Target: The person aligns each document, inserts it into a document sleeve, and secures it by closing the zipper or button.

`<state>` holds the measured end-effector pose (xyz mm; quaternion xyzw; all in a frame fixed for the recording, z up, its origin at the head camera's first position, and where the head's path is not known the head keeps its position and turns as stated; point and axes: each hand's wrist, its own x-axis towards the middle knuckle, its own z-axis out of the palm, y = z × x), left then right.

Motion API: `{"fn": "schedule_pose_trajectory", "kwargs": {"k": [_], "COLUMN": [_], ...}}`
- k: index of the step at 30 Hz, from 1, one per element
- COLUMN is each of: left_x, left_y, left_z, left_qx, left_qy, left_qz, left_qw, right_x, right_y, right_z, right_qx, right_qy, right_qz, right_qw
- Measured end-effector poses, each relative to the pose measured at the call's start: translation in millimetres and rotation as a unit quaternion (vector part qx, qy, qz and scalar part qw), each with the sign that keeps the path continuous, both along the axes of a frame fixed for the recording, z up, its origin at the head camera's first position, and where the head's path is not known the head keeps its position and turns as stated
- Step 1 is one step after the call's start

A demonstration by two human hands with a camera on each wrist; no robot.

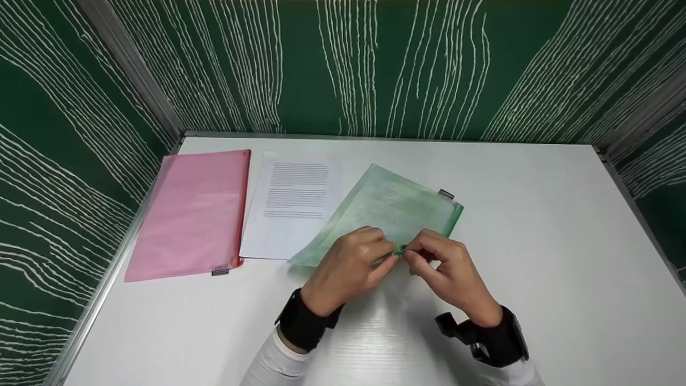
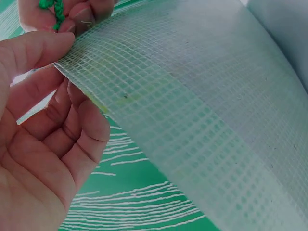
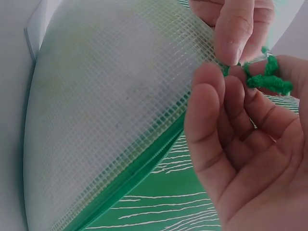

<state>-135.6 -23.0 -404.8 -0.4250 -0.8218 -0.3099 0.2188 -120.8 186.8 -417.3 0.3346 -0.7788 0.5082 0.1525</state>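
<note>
A translucent green mesh zip pouch (image 1: 370, 185), with a printed sheet showing through it, lies slanted on the table, its near edge raised. My left hand (image 1: 345, 268) pinches the pouch's near right corner between thumb and fingers. Close beside it, my right hand (image 1: 450, 271) pinches a short green braided cord (image 3: 269, 83) at that corner. In the right wrist view the green zip edge (image 3: 139, 173) runs up to the fingers. The exact joint between cord and zip is hidden behind the fingertips.
A pink zip pouch (image 1: 193, 214) with a red zip lies at the left of the white table (image 1: 541, 225). Between the two pouches is a printed paper sheet (image 1: 284, 236), partly under the green one. Green walls (image 1: 402, 64) with white wavy lines stand behind and at both sides.
</note>
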Motion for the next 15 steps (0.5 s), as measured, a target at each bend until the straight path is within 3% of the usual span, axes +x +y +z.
{"fn": "schedule_pose_trajectory", "kwargs": {"k": [9,15], "left_x": [-1.9,-1.9], "left_y": [-2.4,-3.0], "left_z": [0.3,1.0], "left_qx": [0.019,0.028], "left_qy": [0.028,0.051], "left_qz": [-0.018,-0.016], "left_qw": [0.9993,0.9982], "right_x": [1.4,2.1], "right_y": [1.6,2.1], "right_z": [-0.5,1.2], "right_qx": [-0.039,-0.058], "right_qy": [-0.036,-0.061], "right_qz": [0.03,0.006], "right_qw": [0.998,0.996]}}
